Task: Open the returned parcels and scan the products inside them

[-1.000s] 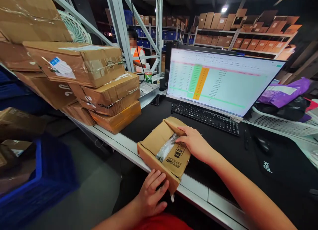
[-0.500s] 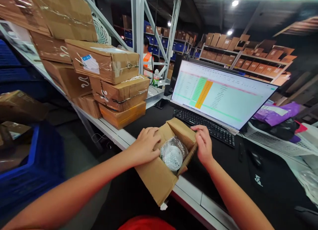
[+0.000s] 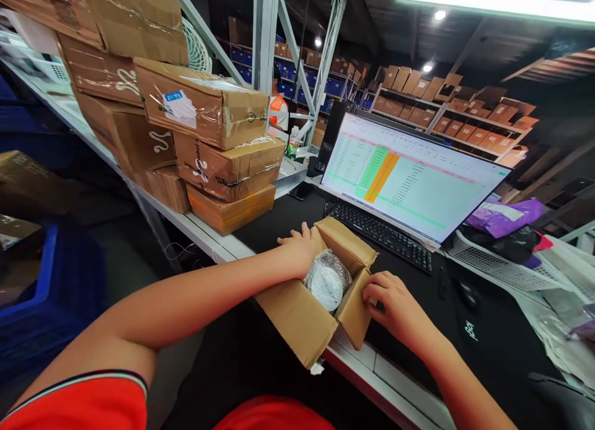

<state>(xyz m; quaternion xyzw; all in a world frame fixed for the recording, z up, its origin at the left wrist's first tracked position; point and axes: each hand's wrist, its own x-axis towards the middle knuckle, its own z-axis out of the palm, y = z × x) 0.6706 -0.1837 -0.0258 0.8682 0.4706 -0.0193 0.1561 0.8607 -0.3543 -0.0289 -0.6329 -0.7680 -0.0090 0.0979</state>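
Gripping the open cardboard box [image 3: 297,315] just below the keyboard [image 3: 379,238], right hand [image 3: 388,306] curls around a side flap, left hand [image 3: 301,247] lies spread on the far rim; inside, a bubble-wrapped round item [image 3: 326,281], its lower part hidden.

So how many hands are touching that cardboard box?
2. The left hand lies on the far left edge of the open cardboard box, and the right hand is curled against its side flap.

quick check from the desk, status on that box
Left hand on box far edge, right hand on right flap. Bubble-wrapped item inside. Keyboard just behind box.
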